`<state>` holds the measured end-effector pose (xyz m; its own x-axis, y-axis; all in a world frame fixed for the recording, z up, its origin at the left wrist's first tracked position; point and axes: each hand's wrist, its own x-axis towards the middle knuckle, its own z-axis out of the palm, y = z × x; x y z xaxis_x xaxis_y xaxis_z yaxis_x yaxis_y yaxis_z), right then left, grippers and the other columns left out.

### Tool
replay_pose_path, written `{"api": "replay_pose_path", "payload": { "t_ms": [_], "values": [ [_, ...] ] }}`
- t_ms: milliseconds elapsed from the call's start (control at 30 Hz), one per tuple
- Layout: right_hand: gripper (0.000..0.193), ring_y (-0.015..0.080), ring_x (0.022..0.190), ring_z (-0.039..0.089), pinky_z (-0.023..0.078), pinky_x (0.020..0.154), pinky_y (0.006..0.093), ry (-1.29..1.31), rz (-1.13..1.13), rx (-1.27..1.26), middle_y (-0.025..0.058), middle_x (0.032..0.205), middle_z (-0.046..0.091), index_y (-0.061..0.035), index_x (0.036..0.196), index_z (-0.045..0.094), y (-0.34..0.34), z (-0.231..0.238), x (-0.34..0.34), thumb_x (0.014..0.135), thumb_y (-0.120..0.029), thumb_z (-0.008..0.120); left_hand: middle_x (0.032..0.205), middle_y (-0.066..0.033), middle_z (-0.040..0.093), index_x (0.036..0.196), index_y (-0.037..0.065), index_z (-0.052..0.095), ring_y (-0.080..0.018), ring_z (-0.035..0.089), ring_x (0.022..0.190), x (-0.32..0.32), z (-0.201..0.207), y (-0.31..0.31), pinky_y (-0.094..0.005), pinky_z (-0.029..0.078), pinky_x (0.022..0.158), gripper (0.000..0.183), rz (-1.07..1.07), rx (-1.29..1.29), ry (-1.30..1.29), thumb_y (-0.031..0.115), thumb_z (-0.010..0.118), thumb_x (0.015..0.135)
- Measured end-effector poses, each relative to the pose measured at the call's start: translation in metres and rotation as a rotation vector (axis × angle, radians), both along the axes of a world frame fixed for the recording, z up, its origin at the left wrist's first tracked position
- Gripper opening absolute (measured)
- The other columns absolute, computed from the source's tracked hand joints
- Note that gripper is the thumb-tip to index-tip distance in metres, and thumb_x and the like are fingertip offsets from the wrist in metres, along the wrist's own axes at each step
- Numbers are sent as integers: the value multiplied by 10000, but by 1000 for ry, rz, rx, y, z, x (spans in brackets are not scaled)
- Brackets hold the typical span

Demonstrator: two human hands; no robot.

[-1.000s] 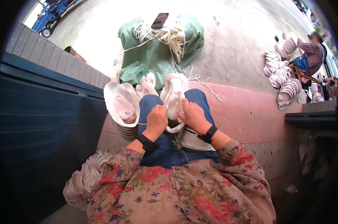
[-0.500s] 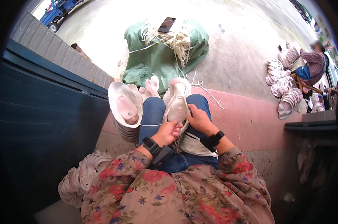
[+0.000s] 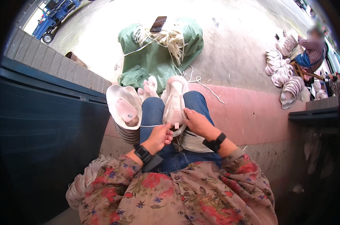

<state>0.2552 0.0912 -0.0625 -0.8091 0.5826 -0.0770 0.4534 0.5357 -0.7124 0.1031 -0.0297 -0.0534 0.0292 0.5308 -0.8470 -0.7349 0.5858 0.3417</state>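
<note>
A white and pale pink shoe upper point(image 3: 175, 98) lies lengthwise between my knees, its toe pointing away from me. My left hand point(image 3: 157, 138) is closed by its near left edge, thumb and forefinger pinched on a thin white shoelace point(image 3: 147, 126) that stretches left across my thigh. On the upper's right side, my right hand point(image 3: 200, 123) grips the edge, with fingertips partly hidden behind it. A small pink tab point(image 3: 176, 125) shows at the near end of the upper's tongue. Just left of my knee stands a stack of nested shoe uppers point(image 3: 110, 98).
Ahead, a green sack point(image 3: 158, 56) bears a bundle of white laces point(image 3: 175, 39) and a phone point(image 3: 158, 24). A dark blue door point(image 3: 46, 138) closes off the left. More uppers point(image 3: 91, 176) lie beside my left elbow. Far right, another person point(image 3: 312, 52) sits near piles of uppers point(image 3: 292, 92).
My left hand has drawn back a little to the left. The upper has turned straighter, showing its tongue more fully. The whole view has shifted slightly.
</note>
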Motion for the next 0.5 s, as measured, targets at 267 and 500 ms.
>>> {"api": "replay_pose_path", "payload": {
  "t_ms": [267, 500],
  "values": [
    [102, 288, 771, 531, 437, 681, 369, -27, -76, -34, 107, 726, 551, -64, 784, 624, -1, 23, 72, 737, -119, 552, 625, -18, 506, 866, 0, 579, -58, 459, 435, -6, 20, 5, -195, 359, 393, 188, -806, 407, 771, 171, 504, 846],
    [113, 278, 757, 531, 430, 683, 367, -64, -1, 41, 107, 727, 554, -63, 783, 620, -21, 12, 63, 752, -142, 546, 717, -171, 576, 803, 3, 581, -316, 581, 687, 45, -29, 34, -402, 460, 593, 143, -1155, 918, 1383, 47, 465, 731]
  ]
}}
